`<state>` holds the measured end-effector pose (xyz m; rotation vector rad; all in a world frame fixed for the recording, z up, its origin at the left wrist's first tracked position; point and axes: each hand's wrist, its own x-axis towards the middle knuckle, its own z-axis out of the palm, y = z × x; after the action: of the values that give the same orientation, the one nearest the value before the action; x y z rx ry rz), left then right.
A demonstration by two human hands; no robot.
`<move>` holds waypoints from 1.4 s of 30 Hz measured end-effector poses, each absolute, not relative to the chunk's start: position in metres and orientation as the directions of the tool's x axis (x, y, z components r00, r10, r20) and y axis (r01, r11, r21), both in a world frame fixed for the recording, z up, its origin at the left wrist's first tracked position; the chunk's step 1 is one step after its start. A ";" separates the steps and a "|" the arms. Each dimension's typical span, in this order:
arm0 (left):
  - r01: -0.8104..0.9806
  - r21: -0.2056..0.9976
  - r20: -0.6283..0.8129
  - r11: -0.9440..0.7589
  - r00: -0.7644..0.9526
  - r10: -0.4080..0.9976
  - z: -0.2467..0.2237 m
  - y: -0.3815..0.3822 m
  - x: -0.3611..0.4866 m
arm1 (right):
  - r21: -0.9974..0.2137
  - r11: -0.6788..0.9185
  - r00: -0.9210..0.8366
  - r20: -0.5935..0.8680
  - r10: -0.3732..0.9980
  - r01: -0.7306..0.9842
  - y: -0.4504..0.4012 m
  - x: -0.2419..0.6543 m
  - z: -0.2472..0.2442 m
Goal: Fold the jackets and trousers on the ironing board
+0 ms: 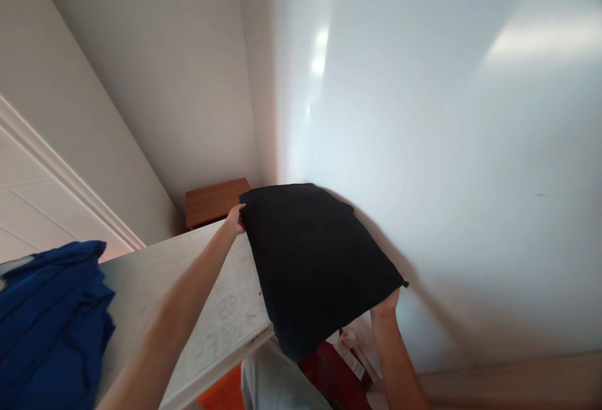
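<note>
A black garment (pixel 320 259) is spread between my two hands, over the corner of the white table and beside the wall. Its exact kind cannot be made out. My left hand (pixel 236 218) grips its left edge near the far end, fingers partly hidden by the cloth. At the near right corner, my right hand (pixel 386 304) holds the edge from below, with most fingers out of sight behind the fabric. The near edge sags past the tabletop. On the left lies a crumpled blue garment (pixel 56 322), apart from both hands.
The white patterned table (pixel 221 303) extends to the left. Beyond its far side stands a brown wooden cabinet (pixel 216 200) in the corner. A smooth pale wall (pixel 446 147) rises close on the right. Below the cloth are a dark red box (pixel 329 375) and an orange surface (pixel 226 391).
</note>
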<state>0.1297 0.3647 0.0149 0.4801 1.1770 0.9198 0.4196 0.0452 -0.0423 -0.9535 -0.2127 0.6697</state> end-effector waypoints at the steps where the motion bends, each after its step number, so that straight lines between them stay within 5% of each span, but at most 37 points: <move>1: -0.359 0.746 -0.568 0.561 0.096 0.818 0.014 0.355 0.128 | -0.777 0.431 0.791 -0.136 0.597 -0.459 0.042 0.420 -0.043; 8: -0.341 0.825 -0.463 0.451 0.050 0.885 -0.005 0.248 0.118 | -0.596 0.480 0.696 -0.196 0.691 -0.644 0.010 0.405 -0.047; 16: 0.020 0.902 -0.431 0.432 0.123 0.894 -0.023 0.136 0.118 | -0.702 0.262 0.567 -0.240 0.788 -0.662 0.014 0.398 -0.042; 23: -0.353 0.864 -0.350 0.360 0.092 0.932 -0.022 0.114 0.147 | -0.759 0.366 0.678 -0.132 0.723 -0.539 0.029 0.432 0.004; 28: -0.336 0.827 -0.411 0.451 0.186 0.892 -0.036 0.075 0.143 | -0.767 0.156 0.626 -0.368 0.687 -0.622 0.003 0.431 -0.060; 30: -0.260 0.840 -0.422 0.477 0.242 0.874 -0.044 0.056 0.136 | -0.874 0.206 0.797 -0.274 0.539 -0.440 -0.014 0.426 -0.080; 32: -0.188 0.839 -0.448 0.512 0.298 0.843 -0.052 0.040 0.133 | -0.950 0.302 0.952 0.022 0.306 -0.076 -0.025 0.417 -0.074; 34: -0.144 0.829 -0.483 0.541 0.303 0.821 -0.058 0.027 0.138 | -0.911 0.340 0.900 0.335 0.280 0.233 -0.022 0.403 -0.042; 37: -0.203 0.813 -0.493 0.546 0.259 0.830 -0.062 0.014 0.152 | -0.782 0.410 0.441 0.610 0.659 0.469 0.020 0.376 0.026; 39: -0.295 0.804 -0.453 0.517 0.258 0.853 -0.062 0.010 0.159 | -0.607 0.530 0.063 0.691 0.720 0.593 0.073 0.357 0.061; 42: -0.402 0.778 -0.404 0.483 0.269 0.874 -0.068 0.009 0.166 | -0.459 0.560 -0.213 0.611 0.763 0.689 0.170 0.327 0.082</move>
<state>0.1656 0.0095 -0.0682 0.6043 0.9362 0.9339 0.3272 0.1703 0.0821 -1.1707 -1.9492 0.1096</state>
